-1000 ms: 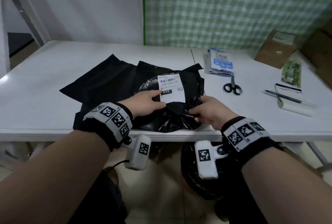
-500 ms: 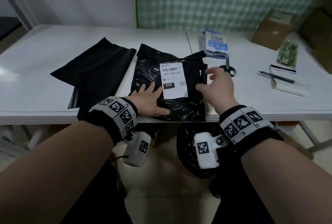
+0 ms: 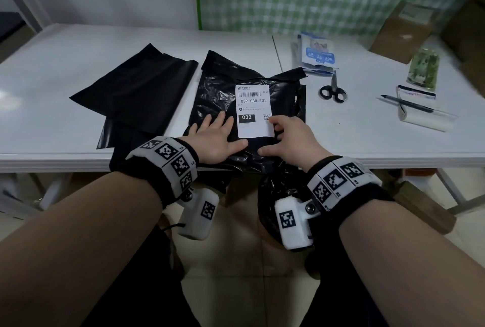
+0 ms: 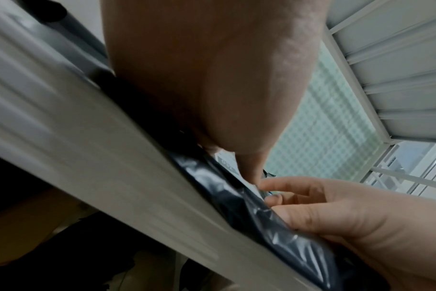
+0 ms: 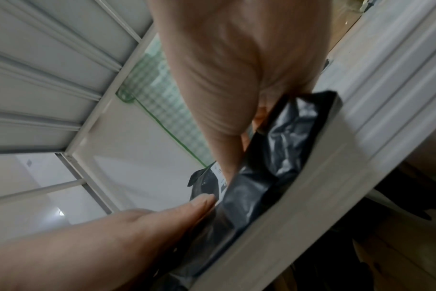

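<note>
**A:** Where does the parcel [image 3: 217, 95] lie?

**B:** Centre of the head view, a crumpled black plastic bag flat on the white desk [image 3: 78, 64]. Its long axis runs from the desk's front edge up toward the top of the frame, and its near end hangs slightly over that edge. The white label [image 3: 253, 108] lies on it the same way, barcode at the far end, "032" nearer the bottom.

**A:** And the hands?

**B:** Both are at the parcel's near end, apart, with the lower part of the label between them. The left hand [image 3: 217, 140] lies flat on the black plastic just left of the label, fingers spread and straight, thumb stretched along the label's bottom edge. The right hand [image 3: 291, 140] rests its fingertips on the label's lower right corner, beside the small printed code, fingers relaxed. Neither grips anything.

**A:** So which hand works the label?

**B:** The right, I think: it is already on the paper, while the left pins the bag. Any stroke would run along the long axis, up toward the barcode.

**A:** Anything close by?

**B:** Flat black bags [image 3: 136, 90] to the left, partly under the parcel. Scissors [image 3: 332, 90] are to the right, apart from the parcel and nearer the right hand.
</note>
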